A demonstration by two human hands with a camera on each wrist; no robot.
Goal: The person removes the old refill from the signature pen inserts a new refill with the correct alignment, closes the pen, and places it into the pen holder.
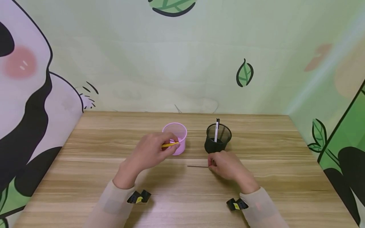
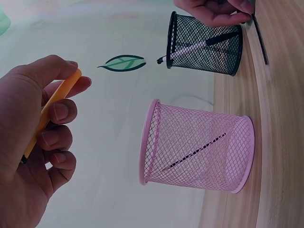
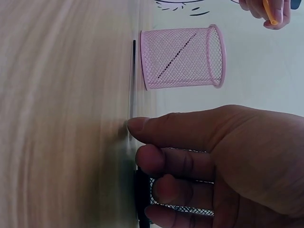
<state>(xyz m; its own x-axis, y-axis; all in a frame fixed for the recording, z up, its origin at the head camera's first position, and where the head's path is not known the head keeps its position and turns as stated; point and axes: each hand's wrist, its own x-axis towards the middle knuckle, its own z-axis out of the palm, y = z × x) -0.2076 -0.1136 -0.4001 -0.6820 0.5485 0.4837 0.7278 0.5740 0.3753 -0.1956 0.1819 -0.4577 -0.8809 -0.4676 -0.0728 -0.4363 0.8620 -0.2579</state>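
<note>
In the head view my left hand holds a yellow pen just in front of the pink mesh pen holder. The left wrist view shows the pen lying across the palm, its dark end low. Inside the pink holder leans a thin dark stick. My right hand is low at the tabletop, thumb and forefinger at one end of another thin dark stick, which they appear to pinch. Right behind that hand stands a black mesh pen holder with a white-and-black pen upright in it.
Both holders stand side by side on a wood-grain table. A pale green wall sheet with leaf and panda drawings rises behind the table's back edge and along its sides.
</note>
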